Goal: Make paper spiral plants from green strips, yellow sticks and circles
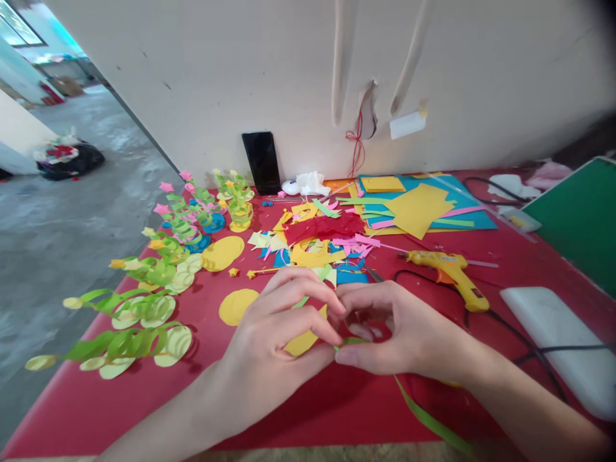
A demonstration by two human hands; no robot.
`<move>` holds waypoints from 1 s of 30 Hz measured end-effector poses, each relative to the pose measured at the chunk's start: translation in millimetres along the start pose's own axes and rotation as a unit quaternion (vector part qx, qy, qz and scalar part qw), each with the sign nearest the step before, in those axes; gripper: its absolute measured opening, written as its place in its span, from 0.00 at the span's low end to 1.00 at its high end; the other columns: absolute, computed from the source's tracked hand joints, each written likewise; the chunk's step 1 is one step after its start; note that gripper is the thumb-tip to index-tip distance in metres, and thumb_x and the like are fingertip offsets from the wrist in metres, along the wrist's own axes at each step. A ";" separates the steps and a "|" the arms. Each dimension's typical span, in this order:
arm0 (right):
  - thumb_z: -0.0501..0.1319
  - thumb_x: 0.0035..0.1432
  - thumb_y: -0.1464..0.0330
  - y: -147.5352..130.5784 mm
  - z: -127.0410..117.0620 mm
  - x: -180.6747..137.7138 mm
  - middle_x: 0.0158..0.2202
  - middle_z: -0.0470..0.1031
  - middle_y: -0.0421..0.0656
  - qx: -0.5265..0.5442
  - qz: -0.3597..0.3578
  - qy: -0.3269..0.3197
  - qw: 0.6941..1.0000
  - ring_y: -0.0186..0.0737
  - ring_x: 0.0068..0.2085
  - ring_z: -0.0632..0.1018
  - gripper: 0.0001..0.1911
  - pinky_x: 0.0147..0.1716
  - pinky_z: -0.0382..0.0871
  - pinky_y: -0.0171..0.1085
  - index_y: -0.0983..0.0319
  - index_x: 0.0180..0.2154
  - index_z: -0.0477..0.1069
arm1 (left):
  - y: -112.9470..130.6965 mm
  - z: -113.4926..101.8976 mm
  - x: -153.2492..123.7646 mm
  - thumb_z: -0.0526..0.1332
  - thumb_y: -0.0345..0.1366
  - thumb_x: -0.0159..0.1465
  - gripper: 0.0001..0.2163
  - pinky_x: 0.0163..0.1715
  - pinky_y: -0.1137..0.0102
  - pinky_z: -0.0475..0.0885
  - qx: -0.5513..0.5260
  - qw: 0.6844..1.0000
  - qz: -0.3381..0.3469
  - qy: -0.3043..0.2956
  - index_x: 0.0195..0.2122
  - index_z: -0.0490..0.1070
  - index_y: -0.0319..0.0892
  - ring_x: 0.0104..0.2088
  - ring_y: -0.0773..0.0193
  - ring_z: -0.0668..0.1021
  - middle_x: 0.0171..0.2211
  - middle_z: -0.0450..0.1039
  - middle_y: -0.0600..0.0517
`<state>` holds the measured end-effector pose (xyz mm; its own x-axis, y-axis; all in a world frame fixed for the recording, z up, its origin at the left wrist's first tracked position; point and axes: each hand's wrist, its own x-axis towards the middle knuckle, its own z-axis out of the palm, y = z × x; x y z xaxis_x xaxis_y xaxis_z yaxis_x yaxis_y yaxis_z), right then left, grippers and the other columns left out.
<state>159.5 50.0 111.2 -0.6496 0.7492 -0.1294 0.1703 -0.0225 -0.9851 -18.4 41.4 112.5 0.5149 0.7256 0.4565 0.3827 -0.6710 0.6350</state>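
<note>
Above the front of the red table, my left hand and my right hand meet at the fingertips. Between them they pinch a green paper strip, whose loose tail hangs below my right hand toward the front edge. Both hands have curled fingers, and the strip's held end is mostly hidden by them. A yellow paper disc lies left of my left hand. Another yellow paper piece shows behind the fingers. Small yellow paper stars rest beyond my left hand, one of them on a thin stick.
Finished-looking paper flowers with curled green strips line the table's left side. Coloured scraps are heaped mid-table. A yellow glue gun with a black cord and a white power bank-like block lie right. A phone leans against the wall.
</note>
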 end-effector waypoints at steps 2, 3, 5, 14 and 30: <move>0.61 0.48 0.67 -0.6 -1.2 -0.9 0.24 0.61 0.36 -0.004 0.011 -0.003 1.000 0.26 0.24 0.59 0.06 0.22 0.53 0.29 0.64 0.27 0.67 | 0.8 -2.1 -0.2 0.62 0.24 0.53 0.05 0.43 0.67 0.67 0.012 1.000 0.005 -0.018 0.25 0.71 0.42 0.42 0.63 0.68 0.36 0.70 0.51; 0.61 0.48 0.67 -0.5 -2.0 -1.2 0.23 0.61 0.35 -0.002 0.016 -0.006 1.000 0.26 0.24 0.59 0.06 0.21 0.53 0.29 0.64 0.27 0.67 | 1.4 -3.7 -0.3 0.62 0.25 0.54 0.05 0.44 0.67 0.67 0.018 0.999 0.012 -0.030 0.27 0.72 0.42 0.44 0.63 0.67 0.38 0.70 0.51; 0.61 0.48 0.67 0.7 -3.2 -1.5 0.22 0.61 0.35 0.005 0.024 -0.011 1.000 0.26 0.23 0.58 0.06 0.21 0.52 0.29 0.64 0.27 0.67 | 2.5 -6.7 -0.1 0.60 0.25 0.55 0.06 0.45 0.66 0.66 0.027 0.998 0.026 -0.058 0.31 0.73 0.43 0.46 0.62 0.66 0.42 0.69 0.51; 0.63 0.47 0.66 0.2 -3.3 -0.5 0.24 0.61 0.35 0.008 0.029 -0.025 0.999 0.26 0.24 0.59 0.08 0.22 0.53 0.29 0.63 0.29 0.68 | 0.0 -6.0 0.8 0.61 0.25 0.54 0.06 0.43 0.65 0.67 0.017 0.999 0.025 -0.025 0.29 0.73 0.43 0.45 0.61 0.67 0.38 0.71 0.51; 0.65 0.42 0.69 -2.4 7.6 -1.6 0.25 0.62 0.36 -0.002 0.010 0.046 0.999 0.26 0.24 0.60 0.08 0.22 0.55 0.28 0.63 0.28 0.69 | 0.2 -1.3 -0.8 0.64 0.24 0.50 0.11 0.43 0.68 0.67 -0.026 0.999 -0.010 0.018 0.20 0.62 0.40 0.42 0.65 0.70 0.34 0.69 0.53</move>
<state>154.5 43.9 113.0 -0.5759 0.8058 -0.1377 0.1859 -0.0349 -0.9819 -19.8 40.9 113.0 0.4795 0.7448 0.4640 0.3518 -0.6476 0.6759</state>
